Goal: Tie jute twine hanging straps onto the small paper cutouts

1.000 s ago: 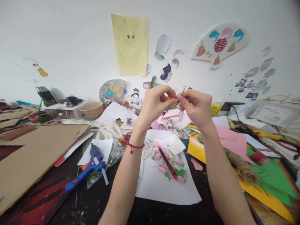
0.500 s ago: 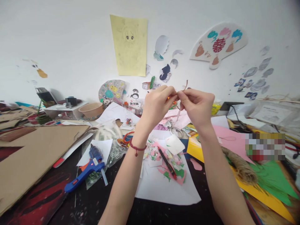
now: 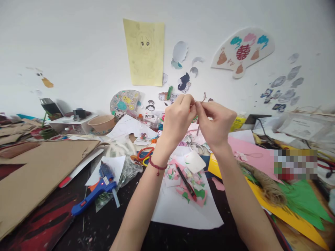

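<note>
My left hand (image 3: 179, 116) and my right hand (image 3: 216, 122) meet fingertip to fingertip, raised above the middle of the table. Between them they pinch a thin brownish cord (image 3: 204, 96). One end of it sticks up over my right thumb, and a strand hangs below the fingers. The pinched stretch is hidden by my fingertips. Below lies a white paper sheet (image 3: 183, 212) with pink and green paper scraps (image 3: 200, 193) and a red-and-black pen (image 3: 186, 182) on it.
To the left are a blue glue gun (image 3: 98, 193) on its side and a large cardboard piece (image 3: 44, 167). Orange-handled scissors (image 3: 145, 155) lie beside my left wrist. A twine bundle (image 3: 270, 186), pink paper (image 3: 261, 158) and green sheets (image 3: 310, 202) are at the right.
Both hands have shifted slightly, my right one a little left and my left one a little right. They still pinch the cord, whose upper end has moved left.
</note>
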A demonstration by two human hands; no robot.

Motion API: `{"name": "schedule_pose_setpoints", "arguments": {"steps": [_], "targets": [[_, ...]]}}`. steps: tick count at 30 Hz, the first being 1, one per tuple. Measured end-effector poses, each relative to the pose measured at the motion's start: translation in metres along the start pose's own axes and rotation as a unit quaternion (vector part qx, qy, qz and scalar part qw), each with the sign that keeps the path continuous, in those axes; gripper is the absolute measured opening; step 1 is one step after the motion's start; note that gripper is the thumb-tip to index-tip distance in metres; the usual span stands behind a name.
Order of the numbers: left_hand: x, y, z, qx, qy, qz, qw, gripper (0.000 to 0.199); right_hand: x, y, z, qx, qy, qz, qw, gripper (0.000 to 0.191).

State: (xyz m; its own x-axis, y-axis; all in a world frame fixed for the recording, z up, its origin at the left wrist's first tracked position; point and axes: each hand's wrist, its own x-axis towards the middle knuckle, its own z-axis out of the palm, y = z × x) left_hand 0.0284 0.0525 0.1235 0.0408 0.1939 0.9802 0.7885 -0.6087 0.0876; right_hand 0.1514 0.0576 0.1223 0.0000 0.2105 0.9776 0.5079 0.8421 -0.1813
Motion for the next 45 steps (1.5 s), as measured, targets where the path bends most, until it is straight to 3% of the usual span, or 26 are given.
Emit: {"name": "schedule_pose_setpoints", "arguments": {"steps": [3, 8, 12, 21, 27, 30, 37, 45], "targets": [[-0.001, 0.0, 0.002, 0.002, -0.007, -0.014, 1.0, 0.006, -0.001, 0.002, 0.001, -0.002, -0.004, -0.01, 1.0, 0.039], [-0.002, -0.001, 0.004, 0.029, 0.0, 0.026, 0.999, 0.012, -0.001, 0.002, 0.002, 0.032, -0.003, 0.012, 0.999, 0.035], [-0.003, -0.001, 0.006, 0.04, 0.015, 0.021, 0.999, 0.016, -0.002, 0.002, 0.004, 0.053, -0.009, 0.048, 0.997, 0.033], [0.002, -0.01, -0.004, -0.091, -0.035, -0.019, 0.995, 0.008, -0.001, 0.007, 0.0, 0.104, -0.033, 0.071, 0.991, 0.024], [0.001, -0.008, -0.001, -0.074, -0.031, -0.032, 0.996, 0.01, 0.001, 0.012, -0.002, 0.09, -0.034, 0.069, 0.993, 0.022], [0.0, -0.006, 0.001, -0.035, -0.022, -0.008, 0.999, 0.01, 0.002, 0.013, -0.003, 0.074, -0.032, 0.063, 0.995, 0.022], [-0.005, -0.004, 0.001, 0.108, -0.008, 0.118, 0.987, 0.025, 0.004, 0.011, -0.011, 0.065, -0.019, 0.049, 0.996, 0.022], [-0.002, 0.002, -0.007, 0.093, -0.043, 0.128, 0.986, 0.021, 0.005, 0.01, -0.015, 0.065, -0.014, 0.05, 0.997, 0.024]]}}
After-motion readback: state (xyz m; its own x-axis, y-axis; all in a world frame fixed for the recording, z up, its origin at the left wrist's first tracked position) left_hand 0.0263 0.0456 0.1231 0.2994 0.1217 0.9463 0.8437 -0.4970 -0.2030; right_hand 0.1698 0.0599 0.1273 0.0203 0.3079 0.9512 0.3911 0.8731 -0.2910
